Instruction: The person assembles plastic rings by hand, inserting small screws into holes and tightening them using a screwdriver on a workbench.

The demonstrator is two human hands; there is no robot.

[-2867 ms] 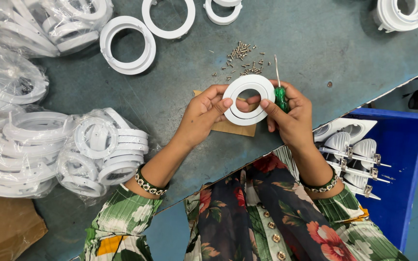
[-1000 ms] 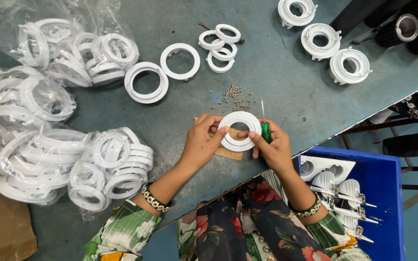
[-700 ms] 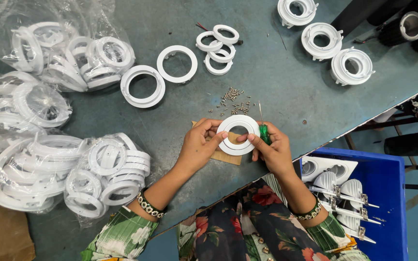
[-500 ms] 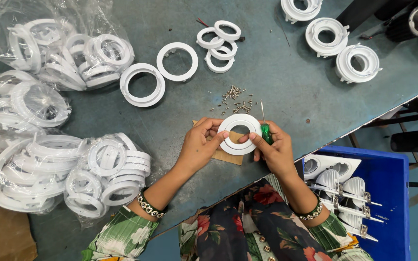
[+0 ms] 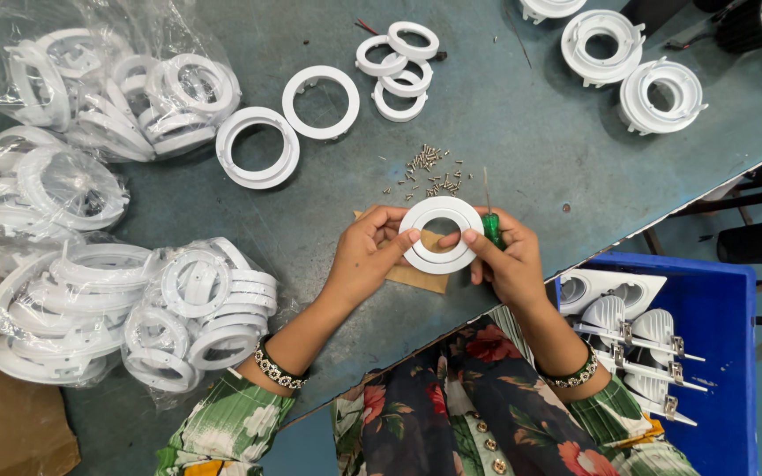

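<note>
Bags of white rings (image 5: 90, 300) sit on the table (image 5: 531, 150) far to my left. My left hand (image 5: 368, 256) pinches one white ring (image 5: 440, 234) over a bit of cardboard (image 5: 416, 275). My right hand (image 5: 509, 260) pinches its other side and grips a green screwdriver (image 5: 490, 220). Little screws (image 5: 429, 172) lie just above. A blue bin (image 5: 716, 353) is far right.

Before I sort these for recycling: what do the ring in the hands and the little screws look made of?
The ring looks like moulded plastic: uniform matte white, smooth rounded edges. The screws look like metal: small, silvery-grey, with slight glints. Neither can be confirmed by sight.
</note>
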